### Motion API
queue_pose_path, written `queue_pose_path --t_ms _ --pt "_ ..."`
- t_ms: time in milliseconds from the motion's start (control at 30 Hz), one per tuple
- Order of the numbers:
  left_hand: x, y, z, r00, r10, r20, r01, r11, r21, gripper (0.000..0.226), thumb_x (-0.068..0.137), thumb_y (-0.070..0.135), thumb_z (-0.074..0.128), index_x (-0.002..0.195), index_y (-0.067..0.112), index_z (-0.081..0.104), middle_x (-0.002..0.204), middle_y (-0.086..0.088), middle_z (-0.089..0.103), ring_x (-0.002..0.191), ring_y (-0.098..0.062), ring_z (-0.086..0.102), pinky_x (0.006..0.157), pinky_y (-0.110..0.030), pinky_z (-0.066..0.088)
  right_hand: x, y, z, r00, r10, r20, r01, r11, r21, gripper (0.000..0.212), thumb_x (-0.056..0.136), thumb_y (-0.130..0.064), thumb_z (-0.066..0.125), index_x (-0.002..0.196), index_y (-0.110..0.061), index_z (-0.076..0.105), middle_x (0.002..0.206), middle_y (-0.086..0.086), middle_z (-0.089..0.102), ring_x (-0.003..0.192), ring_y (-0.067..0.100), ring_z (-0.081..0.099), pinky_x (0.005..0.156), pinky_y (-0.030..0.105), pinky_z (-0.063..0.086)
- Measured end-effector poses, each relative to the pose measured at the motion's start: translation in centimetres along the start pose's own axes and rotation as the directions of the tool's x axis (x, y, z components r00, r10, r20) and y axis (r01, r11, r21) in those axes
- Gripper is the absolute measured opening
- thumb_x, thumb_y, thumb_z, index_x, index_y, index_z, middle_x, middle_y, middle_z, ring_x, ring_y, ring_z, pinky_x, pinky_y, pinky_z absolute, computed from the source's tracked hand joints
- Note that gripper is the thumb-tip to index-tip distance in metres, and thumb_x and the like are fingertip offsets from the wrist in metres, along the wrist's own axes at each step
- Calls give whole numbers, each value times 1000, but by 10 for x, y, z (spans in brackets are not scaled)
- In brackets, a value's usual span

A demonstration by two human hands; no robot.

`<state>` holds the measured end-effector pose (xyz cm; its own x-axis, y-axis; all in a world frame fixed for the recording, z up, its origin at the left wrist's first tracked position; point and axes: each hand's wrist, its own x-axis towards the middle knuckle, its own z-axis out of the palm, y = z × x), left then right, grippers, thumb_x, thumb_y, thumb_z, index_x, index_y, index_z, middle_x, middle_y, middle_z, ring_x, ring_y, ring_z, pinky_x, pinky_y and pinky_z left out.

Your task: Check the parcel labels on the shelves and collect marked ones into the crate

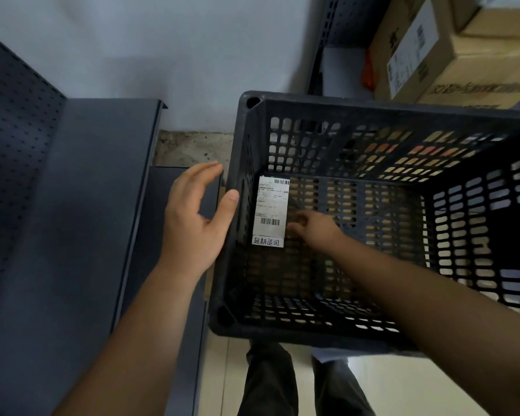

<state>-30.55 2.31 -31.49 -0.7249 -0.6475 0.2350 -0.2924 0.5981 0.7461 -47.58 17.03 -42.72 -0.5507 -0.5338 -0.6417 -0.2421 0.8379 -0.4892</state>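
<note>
Down inside the black perforated plastic crate [373, 109], a flat brown parcel with a white barcode label [271, 210] is touched by the right hand [311, 229], fingers loosely curled; whether it's gripped can't be told. Long axis runs 12-to-6, parcel at 9 o'clock from that hand. Left hand [194, 217] is held open outside the rim.

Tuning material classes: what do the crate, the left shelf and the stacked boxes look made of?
Crate: likely moulded plastic, matte black, lattice-slotted walls and floor.
Shelf: looks like painted sheet metal, dark grey, perforated back panel.
Boxes: brown corrugated cardboard, matte, with a white paper label.
</note>
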Motion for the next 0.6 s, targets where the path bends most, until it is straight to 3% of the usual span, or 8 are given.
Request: queue_pose_path --t_ms 67,200,333,500,600 --pt "-3 11 -8 999 -13 33 14 1000 -3 44 93 36 56 131 15 57 135 4 52 128 -14 48 104 -45 45 -30 -7 -22 996 -79 -30 77 996 -45 56 93 -45 61 141 -17 49 131 6 62 114 23 60 92 29 50" --pt "-14 44 -36 995 -31 97 28 999 30 48 92 42 56 135 21 54 138 8 50 130 -9 45 107 -42 43 -105 -26 -65 943 -311 -115 304 950 -74 53 90 -40 66 137 -17 54 128 4 62 115 18 58 99 29 45" --pt "-36 93 -73 994 -51 92 43 995 86 48 91 35 62 136 21 54 141 7 49 130 -2 40 111 -22 30 -172 -44 -101 845 -508 -169 483 860 -165 53 88 -45 65 135 -23 54 126 -2 57 117 13 53 104 31 42" --pt "-101 155 -120 994 -101 -49 106 987 121 45 92 33 65 134 22 55 140 6 49 131 -5 40 111 -23 31 -245 -73 -125 665 -737 -119 695 670 -261 53 89 -47 63 136 -24 53 128 -6 55 120 9 49 103 25 39" --pt "-150 190 -144 980 -133 -150 158 972 175 45 92 34 65 134 22 55 138 9 49 128 2 38 106 -8 26 -287 -94 -128 528 -846 -75 802 525 -284 54 89 -51 61 136 -26 52 128 -8 54 119 7 48 104 26 39"
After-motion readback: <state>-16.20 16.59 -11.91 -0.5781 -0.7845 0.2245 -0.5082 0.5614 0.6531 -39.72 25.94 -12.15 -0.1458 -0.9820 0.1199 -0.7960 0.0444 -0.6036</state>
